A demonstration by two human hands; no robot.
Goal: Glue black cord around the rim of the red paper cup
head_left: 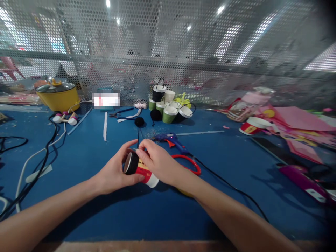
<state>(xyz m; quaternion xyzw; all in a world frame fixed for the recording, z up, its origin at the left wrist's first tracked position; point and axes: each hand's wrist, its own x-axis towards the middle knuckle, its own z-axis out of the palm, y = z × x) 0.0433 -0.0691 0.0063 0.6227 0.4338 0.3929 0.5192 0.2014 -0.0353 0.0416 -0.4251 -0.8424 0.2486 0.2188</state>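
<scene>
A red and white paper cup (145,174) lies on its side between both hands, just above the blue table (147,213); a black band (131,163) wraps its left end. My left hand (115,173) is closed around that banded end from the left. My right hand (160,164) covers the cup from above, thumb and fingertips pinched at the band's upper edge. Red-handled scissors (190,164) lie just behind my right hand, and a blue glue gun (172,140) rests beyond them.
A cluster of green, white and black cups with handles (169,105) stands at the back centre. A yellow lidded pot (57,92) sits back left, with cables (39,154) trailing forward. Pink paper sheets (299,126), another red cup (253,126) and a perforated metal screen (170,45) fill the right and rear.
</scene>
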